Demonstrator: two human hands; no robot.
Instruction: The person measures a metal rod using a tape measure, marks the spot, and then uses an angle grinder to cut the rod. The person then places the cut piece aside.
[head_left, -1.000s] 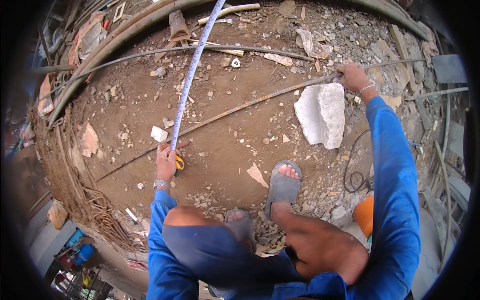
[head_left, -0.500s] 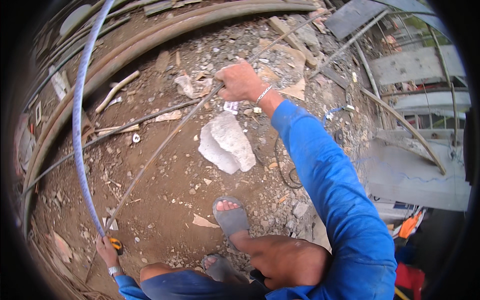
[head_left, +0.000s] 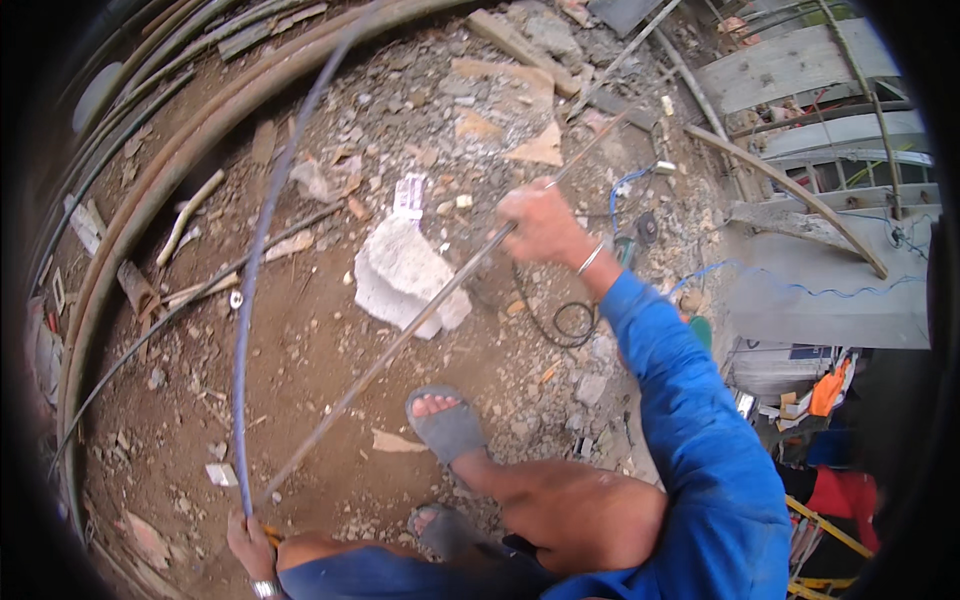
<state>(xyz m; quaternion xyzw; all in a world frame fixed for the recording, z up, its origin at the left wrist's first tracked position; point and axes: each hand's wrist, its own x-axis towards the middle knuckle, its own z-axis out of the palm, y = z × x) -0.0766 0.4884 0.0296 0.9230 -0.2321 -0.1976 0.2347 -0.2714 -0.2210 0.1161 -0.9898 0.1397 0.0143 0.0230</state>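
My right hand (head_left: pixel 540 225), fingers closed, grips a thin brownish metal rod (head_left: pixel 380 365) that slants down to the lower left and runs on past the fist to the upper right. At the lower left, my left hand (head_left: pixel 248 545) is closed around the lower end of a long bluish band (head_left: pixel 262 230), which bows upward out of view. A bit of yellow shows beside that hand; the rest of it is hidden. Near the left hand lies the rod's lower end, but I cannot tell whether its fingers touch it.
A broken white chunk (head_left: pixel 400 265) lies behind the rod. Long pipes (head_left: pixel 150 205) curve along the left. A black cable (head_left: pixel 570 325), blue cord (head_left: pixel 620 190) and green tool (head_left: pixel 625 250) are near my right arm. Grey sheets and poles (head_left: pixel 800 180) stand at right.
My right hand has moved right and nearer to me with the rod. The left hand has dropped lower and slightly right, the band shifting right; the yellow and black case beside it is now mostly hidden.
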